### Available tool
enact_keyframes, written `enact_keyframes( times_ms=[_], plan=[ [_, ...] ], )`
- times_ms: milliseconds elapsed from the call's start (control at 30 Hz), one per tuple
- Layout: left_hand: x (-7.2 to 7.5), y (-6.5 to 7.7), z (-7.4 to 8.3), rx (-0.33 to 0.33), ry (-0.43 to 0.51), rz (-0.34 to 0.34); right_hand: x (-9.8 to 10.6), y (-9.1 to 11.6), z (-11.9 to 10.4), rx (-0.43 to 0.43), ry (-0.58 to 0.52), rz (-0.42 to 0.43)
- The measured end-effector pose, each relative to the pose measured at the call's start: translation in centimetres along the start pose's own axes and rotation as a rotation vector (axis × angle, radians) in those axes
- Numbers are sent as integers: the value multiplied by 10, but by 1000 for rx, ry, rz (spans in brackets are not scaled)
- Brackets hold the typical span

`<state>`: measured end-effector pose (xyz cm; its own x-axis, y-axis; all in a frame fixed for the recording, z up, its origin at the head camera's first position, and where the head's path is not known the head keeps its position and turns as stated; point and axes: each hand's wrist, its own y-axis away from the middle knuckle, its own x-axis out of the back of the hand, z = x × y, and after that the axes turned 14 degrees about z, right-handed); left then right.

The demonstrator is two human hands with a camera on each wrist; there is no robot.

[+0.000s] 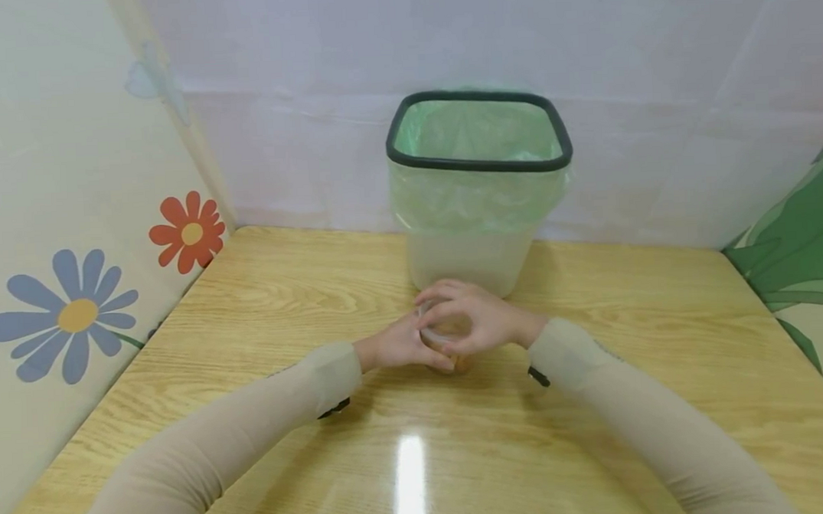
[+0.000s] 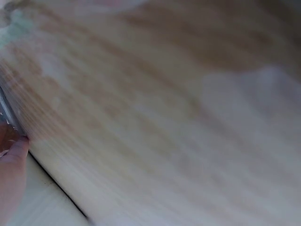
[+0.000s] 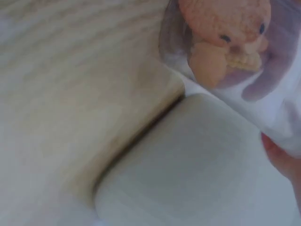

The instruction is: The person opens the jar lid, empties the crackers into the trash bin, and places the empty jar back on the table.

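Both hands meet around a clear plastic container [image 1: 437,335] over the table, just in front of a bin. The left hand [image 1: 396,345] grips its side, thumb towards me. From the right, the right hand [image 1: 486,316] arches over the top, its fingers and thumb holding the rim. Through the clear wall [image 3: 282,110] in the right wrist view, a small orange toy figure [image 3: 225,21] with black eyes shows; I cannot tell whether it lies inside or behind. At the left wrist view's edge, only part of a hand [image 2: 14,169] shows beside the container's dark-looking edge.
A pale bin [image 1: 463,255] with a black rim and a thin green liner [image 1: 478,196] stands behind the hands, near the back wall. The wood-grain table [image 1: 303,292] reaches side walls with printed flowers [image 1: 191,234]. Light glares off the table front.
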<state>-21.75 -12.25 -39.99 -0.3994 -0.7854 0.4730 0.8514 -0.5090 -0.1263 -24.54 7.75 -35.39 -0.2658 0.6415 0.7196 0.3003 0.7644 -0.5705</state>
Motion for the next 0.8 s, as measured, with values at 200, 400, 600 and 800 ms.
enact_keyframes(
  times_ms=[200, 400, 600, 800],
  plan=[
    [0, 2, 1, 35, -1, 11, 9, -1, -11, -108, 80, -123],
    [-1, 1, -1, 50, 86, 29, -2, -4, -31, -317, 304, -69],
    [0, 3, -2, 28, 82, -3, -19, -6, -48, -486, 450, -29],
    [0, 1, -3, -13, 91, -17, -23, -6, -55, -526, 485, 9]
  ],
)
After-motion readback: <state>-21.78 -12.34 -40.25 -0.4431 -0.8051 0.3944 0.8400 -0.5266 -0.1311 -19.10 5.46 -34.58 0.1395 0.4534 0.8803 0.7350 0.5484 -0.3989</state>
